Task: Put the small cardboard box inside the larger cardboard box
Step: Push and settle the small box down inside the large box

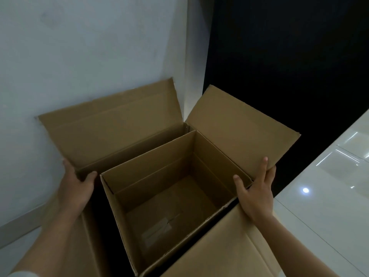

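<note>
Head view shows the small box (pixel 169 198) already sitting down inside the large box (pixel 111 140), open top up, its own flaps folded down inside against its walls. It sits toward the right and near sides of the large box, with a gap showing along the far side and a dark gap along the left. It is empty; only a faint pale label or tape mark shows on its bottom.

Around it, the large box has its flaps spread: the far flap leans up against the wall (pixel 79 56), the right flap (pixel 239 128) stands out over the dark area, and the near flap (pixel 219 248) folds out toward the person.

The left hand (pixel 76 184) rests open on the large box's left rim, thumb hooked over the edge, closing on nothing else. The right hand (pixel 255 194) lies with fingers spread on the near end of the right flap, thumb toward the small box's rim; whether it presses or only touches, I cannot tell. Neither hand grips the small box.

Both boxes stand on a pale tiled floor (pixel 329 196), in the corner where the wall meets a dark opening.

As I judge it, the placing itself looks done: the small box is in and appears to rest low and fairly level. What may be left is letting go, and perhaps closing the large box's flaps, though the task does not ask for that.
</note>
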A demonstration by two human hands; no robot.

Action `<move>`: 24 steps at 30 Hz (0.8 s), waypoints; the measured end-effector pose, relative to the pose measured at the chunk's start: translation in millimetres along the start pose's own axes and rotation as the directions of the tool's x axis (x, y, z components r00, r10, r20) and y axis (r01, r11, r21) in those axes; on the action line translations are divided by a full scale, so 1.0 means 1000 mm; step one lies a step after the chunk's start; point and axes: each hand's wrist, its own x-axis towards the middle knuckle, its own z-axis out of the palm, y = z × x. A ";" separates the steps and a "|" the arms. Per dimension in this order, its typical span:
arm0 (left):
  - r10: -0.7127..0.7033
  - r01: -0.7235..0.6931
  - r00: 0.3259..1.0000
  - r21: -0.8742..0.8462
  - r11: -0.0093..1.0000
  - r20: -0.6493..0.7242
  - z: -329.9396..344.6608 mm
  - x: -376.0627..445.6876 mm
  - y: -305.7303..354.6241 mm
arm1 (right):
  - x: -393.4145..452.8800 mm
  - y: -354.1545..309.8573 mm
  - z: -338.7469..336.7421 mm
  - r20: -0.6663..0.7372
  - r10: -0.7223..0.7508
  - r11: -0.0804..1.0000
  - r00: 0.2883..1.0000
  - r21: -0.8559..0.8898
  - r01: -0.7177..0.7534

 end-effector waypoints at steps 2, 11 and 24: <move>0.021 -0.021 0.999 -0.005 1.000 0.027 0.005 0.007 0.000 | 0.008 -0.001 0.002 -0.011 0.005 1.000 1.000 -0.009 -0.005; 0.072 -0.093 0.993 0.244 0.965 0.091 0.005 -0.023 0.002 | 0.007 0.009 0.003 0.062 -0.037 0.991 0.997 -0.128 0.044; 0.043 -0.043 0.999 0.068 0.997 0.004 0.016 -0.119 -0.010 | -0.039 0.020 0.014 0.255 -0.203 0.943 0.946 -0.209 0.258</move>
